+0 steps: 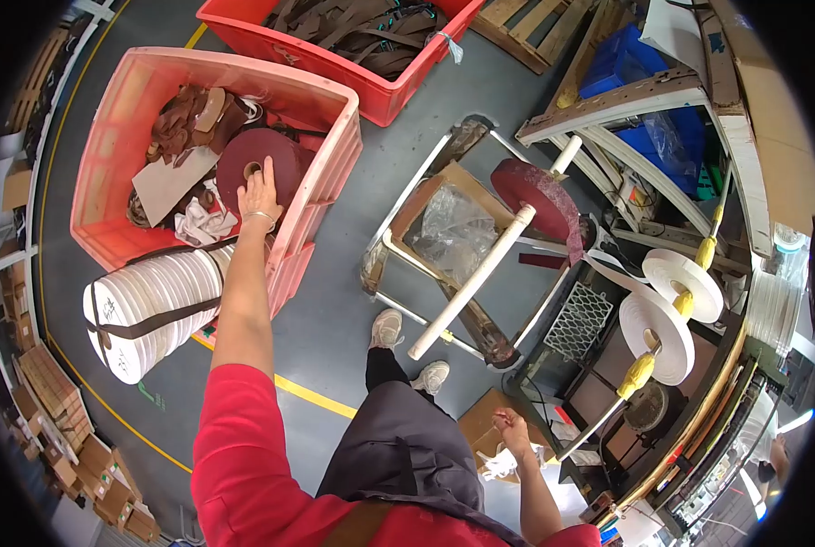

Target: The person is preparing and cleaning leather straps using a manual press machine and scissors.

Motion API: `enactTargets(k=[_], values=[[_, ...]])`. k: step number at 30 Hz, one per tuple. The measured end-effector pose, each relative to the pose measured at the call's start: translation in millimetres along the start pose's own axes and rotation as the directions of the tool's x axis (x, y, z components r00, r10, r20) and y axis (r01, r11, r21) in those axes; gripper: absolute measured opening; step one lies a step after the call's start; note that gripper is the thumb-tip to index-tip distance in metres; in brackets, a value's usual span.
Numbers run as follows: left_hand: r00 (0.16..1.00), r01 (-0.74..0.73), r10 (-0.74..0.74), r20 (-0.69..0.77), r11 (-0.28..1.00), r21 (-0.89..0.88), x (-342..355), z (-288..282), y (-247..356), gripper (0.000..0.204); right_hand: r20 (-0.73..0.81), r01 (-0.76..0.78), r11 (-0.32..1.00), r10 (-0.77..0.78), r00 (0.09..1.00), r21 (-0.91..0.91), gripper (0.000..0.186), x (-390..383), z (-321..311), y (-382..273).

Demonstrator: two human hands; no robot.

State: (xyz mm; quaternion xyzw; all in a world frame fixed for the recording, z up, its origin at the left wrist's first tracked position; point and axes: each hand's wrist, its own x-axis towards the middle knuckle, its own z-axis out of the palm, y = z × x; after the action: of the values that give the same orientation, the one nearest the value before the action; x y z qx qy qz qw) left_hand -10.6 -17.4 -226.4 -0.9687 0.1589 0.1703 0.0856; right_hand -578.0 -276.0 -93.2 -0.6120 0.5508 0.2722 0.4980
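My left hand [258, 194] grips a maroon roll [284, 159] at its central hole, inside a red bin [124, 118] holding brown scraps and crumpled white material. My right hand [511, 436] is low on the right, fingers curled above a cardboard piece [482, 410] with loose white strips [498, 463]; I cannot make out what, if anything, it holds. Ahead, another maroon roll [535, 196] hangs on a white rod [462, 292] across a wheeled metal frame [389, 237]. Strapped white rolls [134, 319] lie beside the bin.
A second red bin [384, 91] holds dark strips. A pallet [517, 27] and blue crates [617, 64] stand at the back. On the right, two white rolls [654, 342] sit on a rack rod beside machinery. Boxes [106, 492] line the far left. My feet are beside the frame.
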Motion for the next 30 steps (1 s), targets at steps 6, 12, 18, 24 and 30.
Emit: enactTargets(k=[6, 12, 18, 24, 30], values=[[0.976, 0.168, -0.219, -0.013, 0.785, -0.597, -7, -60, -13, 0.094, 0.014, 0.014, 0.993, -0.016, 1.000, 0.116, 0.021, -8, 16, 35], [0.931, -0.065, -0.354, 0.093, -0.411, -0.909, -66, -99, -55, 0.069, 0.188, 0.199, 0.887, -0.129, 0.974, -0.417, 0.027, -35, 60, -27], [0.972, 0.100, -0.066, 0.224, -0.749, -0.655, -189, -171, 6, 0.039, 0.192, 0.795, 0.591, -0.772, 0.606, -0.136, 0.057, -90, 94, -206], [0.907, 0.384, 0.212, 0.364, -0.771, -0.508, -299, -207, 76, 0.052, 0.195, 0.893, 0.275, -0.913, 0.359, -0.355, 0.066, -124, 67, -243], [0.980, 0.134, 0.191, 0.060, -0.403, -0.905, -403, -192, 132, 0.074, 0.108, 0.756, 0.654, -0.750, 0.652, -0.020, 0.047, -182, 17, -192]])
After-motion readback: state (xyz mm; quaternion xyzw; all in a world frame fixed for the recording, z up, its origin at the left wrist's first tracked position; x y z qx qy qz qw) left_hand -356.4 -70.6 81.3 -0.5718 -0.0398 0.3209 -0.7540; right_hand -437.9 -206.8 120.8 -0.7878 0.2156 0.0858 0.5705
